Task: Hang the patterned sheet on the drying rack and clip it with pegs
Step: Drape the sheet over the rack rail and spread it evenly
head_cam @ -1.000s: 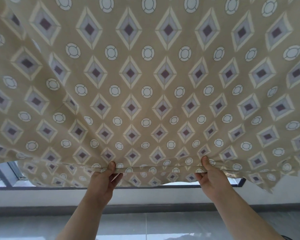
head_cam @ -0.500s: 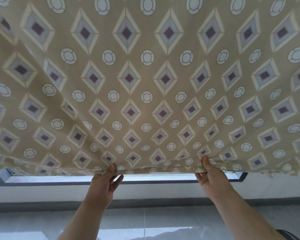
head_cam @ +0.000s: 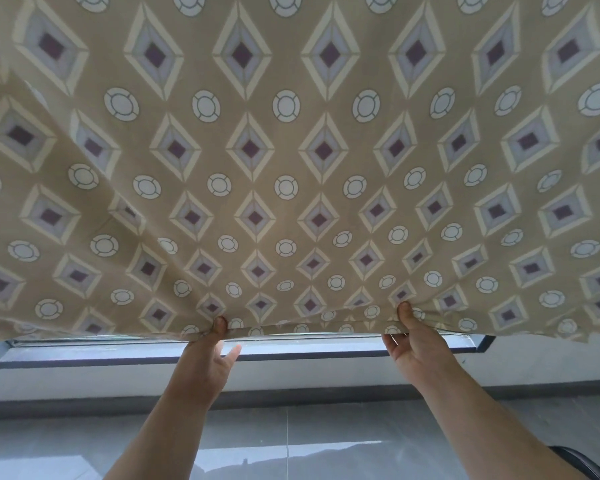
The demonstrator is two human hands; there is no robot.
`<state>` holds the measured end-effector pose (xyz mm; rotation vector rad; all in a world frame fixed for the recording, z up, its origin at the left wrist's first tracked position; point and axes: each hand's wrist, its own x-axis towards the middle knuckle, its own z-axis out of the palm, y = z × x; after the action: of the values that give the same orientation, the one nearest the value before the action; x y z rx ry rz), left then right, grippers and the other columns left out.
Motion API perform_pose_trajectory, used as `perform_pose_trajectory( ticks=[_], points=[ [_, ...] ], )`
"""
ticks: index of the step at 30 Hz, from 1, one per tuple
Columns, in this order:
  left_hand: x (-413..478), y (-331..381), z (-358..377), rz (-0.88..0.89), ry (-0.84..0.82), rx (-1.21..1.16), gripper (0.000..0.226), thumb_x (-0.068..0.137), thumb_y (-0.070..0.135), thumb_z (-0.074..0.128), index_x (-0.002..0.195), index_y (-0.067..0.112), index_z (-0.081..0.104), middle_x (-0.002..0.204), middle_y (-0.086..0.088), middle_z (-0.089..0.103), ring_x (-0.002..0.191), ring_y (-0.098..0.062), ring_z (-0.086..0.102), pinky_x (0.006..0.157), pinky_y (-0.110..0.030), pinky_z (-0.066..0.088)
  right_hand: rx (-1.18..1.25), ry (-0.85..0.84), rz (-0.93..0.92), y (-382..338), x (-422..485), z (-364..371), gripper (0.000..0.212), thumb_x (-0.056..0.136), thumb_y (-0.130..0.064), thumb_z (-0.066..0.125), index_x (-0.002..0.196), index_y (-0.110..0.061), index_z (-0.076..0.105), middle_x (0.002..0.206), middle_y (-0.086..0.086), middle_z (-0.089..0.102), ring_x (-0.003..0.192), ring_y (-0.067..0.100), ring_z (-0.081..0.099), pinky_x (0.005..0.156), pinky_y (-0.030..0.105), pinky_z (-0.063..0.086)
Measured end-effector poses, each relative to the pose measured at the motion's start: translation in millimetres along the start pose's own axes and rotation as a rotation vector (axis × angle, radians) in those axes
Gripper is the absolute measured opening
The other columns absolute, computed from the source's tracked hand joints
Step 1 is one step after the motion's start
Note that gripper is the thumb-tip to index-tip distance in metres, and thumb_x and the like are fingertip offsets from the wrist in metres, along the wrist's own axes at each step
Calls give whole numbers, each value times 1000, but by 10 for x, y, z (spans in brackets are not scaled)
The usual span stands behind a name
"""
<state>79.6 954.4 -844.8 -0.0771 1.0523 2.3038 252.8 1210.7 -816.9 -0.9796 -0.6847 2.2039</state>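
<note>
Both grips pinch the patterned sheet, left hand and right hand reaching up.

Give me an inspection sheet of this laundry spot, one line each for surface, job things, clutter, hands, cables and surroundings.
Surface: glossy grey tiled floor.
Job's things: patterned sheet spread wide overhead; drying rack and pegs not in view.
Clutter: dark object at the bottom right corner, unidentifiable.
Hands: left hand and right hand each pinch the sheet's lower hem, thumbs on the near side, hands apart.
Cables: nothing seen.
Surroundings: dark-framed window behind the sheet, white wall beneath it.
</note>
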Motion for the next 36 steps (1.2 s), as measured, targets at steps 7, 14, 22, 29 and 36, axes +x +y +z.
perform_pose_trajectory(
  ticks=[7,14,22,29,36],
  points=[
    [76,9,93,5,-26,-322,76,56,11,87,127,21,61,129,0,65,113,-19,65,102,-45,46,98,-104,167,256,9,107,87,69,-48,82,143,-22,43,157,10,32,143,32,35,103,50,46],
    [-310,-148,-35,49,41,-309,97,39,14,86,132,19,58,114,-3,73,100,-19,71,82,-41,57,264,-347,123,342,-147,213,39,86,-36,68,124,-23,69,128,4,67,122,26,61,108,53,41],
    [-708,24,-89,26,105,-367,82,27,24,99,105,15,75,121,2,70,113,-17,65,95,-49,49,259,-219,53,-79,-727,-371,77,19,-10,99,94,-13,79,104,8,76,91,23,74,74,40,61],
    [-1444,437,-107,41,79,-446,74,35,32,92,107,25,76,120,2,70,112,-20,66,88,-42,53,210,-209,7,-391,-1511,-471,41,48,-9,86,88,-11,80,97,9,76,82,23,75,72,41,61],
    [-2453,988,41,130,34,-675,17,81,32,68,93,24,77,78,14,69,73,7,64,71,-2,45,239,-180,-31,-765,-2290,-357,21,76,-5,70,94,-15,67,76,1,75,62,12,73,51,22,57]
  ],
)
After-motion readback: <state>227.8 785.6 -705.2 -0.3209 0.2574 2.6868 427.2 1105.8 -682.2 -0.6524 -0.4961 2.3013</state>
